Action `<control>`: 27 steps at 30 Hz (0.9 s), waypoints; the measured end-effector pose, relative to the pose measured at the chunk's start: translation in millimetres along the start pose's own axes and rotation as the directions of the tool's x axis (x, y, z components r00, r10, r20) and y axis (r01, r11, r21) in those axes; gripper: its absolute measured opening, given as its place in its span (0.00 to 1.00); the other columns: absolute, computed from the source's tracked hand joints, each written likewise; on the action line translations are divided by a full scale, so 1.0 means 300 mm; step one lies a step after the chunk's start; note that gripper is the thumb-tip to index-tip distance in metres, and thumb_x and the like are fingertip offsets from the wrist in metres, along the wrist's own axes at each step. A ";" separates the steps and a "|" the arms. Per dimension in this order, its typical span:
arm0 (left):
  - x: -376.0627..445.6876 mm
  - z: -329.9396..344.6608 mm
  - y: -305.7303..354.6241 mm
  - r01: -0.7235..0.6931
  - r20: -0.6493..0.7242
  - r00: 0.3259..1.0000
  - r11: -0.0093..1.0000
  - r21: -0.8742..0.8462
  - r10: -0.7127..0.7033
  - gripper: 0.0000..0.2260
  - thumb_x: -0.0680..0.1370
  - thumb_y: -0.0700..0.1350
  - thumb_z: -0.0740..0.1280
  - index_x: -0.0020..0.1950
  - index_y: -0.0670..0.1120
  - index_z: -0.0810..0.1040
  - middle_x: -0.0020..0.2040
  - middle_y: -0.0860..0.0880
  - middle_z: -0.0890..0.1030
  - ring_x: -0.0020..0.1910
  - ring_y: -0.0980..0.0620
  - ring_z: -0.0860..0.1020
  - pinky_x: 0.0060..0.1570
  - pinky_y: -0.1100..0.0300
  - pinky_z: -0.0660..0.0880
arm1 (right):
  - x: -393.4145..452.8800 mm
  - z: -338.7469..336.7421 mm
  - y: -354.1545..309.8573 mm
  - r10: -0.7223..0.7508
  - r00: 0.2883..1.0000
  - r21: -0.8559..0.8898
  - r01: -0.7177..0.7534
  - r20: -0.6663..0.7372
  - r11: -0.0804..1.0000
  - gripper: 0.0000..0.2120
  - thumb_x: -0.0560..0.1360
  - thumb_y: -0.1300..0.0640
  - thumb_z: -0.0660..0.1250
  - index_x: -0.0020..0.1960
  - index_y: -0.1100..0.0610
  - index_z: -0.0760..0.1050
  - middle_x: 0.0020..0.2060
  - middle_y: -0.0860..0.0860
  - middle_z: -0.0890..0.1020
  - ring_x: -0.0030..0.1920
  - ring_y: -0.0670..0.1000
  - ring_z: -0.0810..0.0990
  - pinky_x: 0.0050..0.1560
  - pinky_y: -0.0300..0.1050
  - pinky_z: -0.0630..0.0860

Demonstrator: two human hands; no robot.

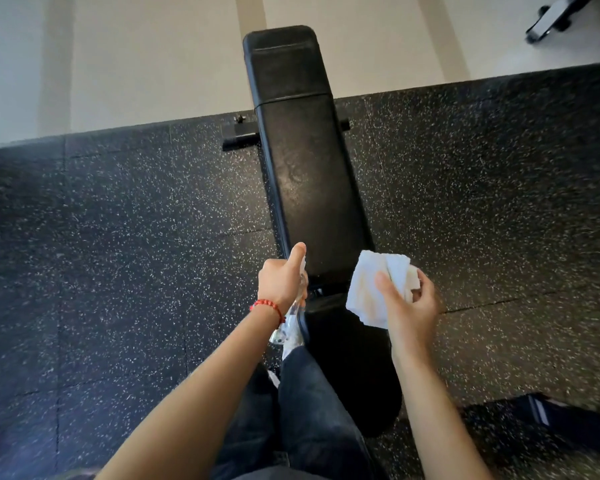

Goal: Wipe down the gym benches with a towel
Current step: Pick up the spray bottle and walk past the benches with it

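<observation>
A long black padded gym bench (305,168) runs away from me down the middle of the view, with a separate seat pad (354,368) at its near end. My right hand (409,306) grips a crumpled white towel (371,289) just above the right side of the gap between the pads. My left hand (281,282), with a red bead bracelet on its wrist, is closed around a clear spray bottle (291,323) at the bench's left edge, forefinger stretched over the top. My hand hides most of the bottle.
Black speckled rubber flooring (118,254) surrounds the bench and meets a pale floor (153,64) beyond. The foot of another piece of gym equipment (551,19) shows at the top right. My legs in dark jeans (302,410) stand left of the seat pad.
</observation>
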State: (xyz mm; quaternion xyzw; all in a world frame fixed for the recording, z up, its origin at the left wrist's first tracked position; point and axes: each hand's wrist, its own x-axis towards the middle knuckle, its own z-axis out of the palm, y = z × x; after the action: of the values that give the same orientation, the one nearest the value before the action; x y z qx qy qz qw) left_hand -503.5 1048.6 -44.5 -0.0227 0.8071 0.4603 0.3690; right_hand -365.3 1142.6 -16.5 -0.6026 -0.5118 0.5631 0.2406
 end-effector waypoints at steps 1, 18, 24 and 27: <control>0.017 -0.001 0.024 0.004 -0.002 1.000 1.000 0.007 -0.004 0.34 0.78 0.54 0.61 0.11 0.46 0.64 0.14 0.53 0.64 0.16 0.59 0.63 0.29 0.58 0.62 | 0.015 0.016 -0.011 -0.001 1.000 -0.012 0.001 -0.009 1.000 0.22 0.67 0.58 0.74 0.58 0.54 0.71 0.51 0.48 0.78 0.45 0.41 0.78 0.45 0.37 0.75; 0.471 -0.155 0.318 0.026 0.155 0.987 0.998 0.063 -0.036 0.32 0.76 0.60 0.60 0.14 0.47 0.69 0.19 0.50 0.73 0.20 0.52 0.72 0.39 0.54 0.73 | 0.202 0.450 -0.194 0.083 0.989 0.054 -0.077 -0.123 0.996 0.24 0.65 0.57 0.76 0.57 0.52 0.71 0.55 0.53 0.79 0.53 0.52 0.80 0.57 0.55 0.76; 0.677 -0.249 0.483 0.003 0.166 0.986 0.996 0.088 -0.018 0.28 0.74 0.58 0.62 0.16 0.47 0.67 0.17 0.52 0.71 0.18 0.55 0.70 0.32 0.62 0.67 | 0.251 0.665 -0.305 0.084 0.976 0.097 -0.065 -0.203 0.993 0.21 0.67 0.61 0.75 0.57 0.54 0.71 0.52 0.52 0.79 0.47 0.47 0.79 0.45 0.34 0.76; 0.755 -0.292 0.558 -0.038 0.158 0.987 0.989 0.143 0.015 0.32 0.77 0.58 0.61 0.14 0.47 0.64 0.15 0.53 0.68 0.15 0.58 0.66 0.25 0.64 0.66 | 0.273 0.759 -0.349 0.070 0.974 0.100 -0.049 -0.217 0.994 0.21 0.67 0.61 0.75 0.56 0.55 0.71 0.51 0.51 0.79 0.47 0.47 0.79 0.45 0.33 0.76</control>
State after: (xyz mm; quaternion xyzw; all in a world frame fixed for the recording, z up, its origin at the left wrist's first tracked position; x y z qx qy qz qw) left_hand -781.3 1147.1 -36.1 0.0513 0.8073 0.4054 0.4258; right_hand -625.1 1187.8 -18.1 -0.6642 -0.4366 0.5234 0.3070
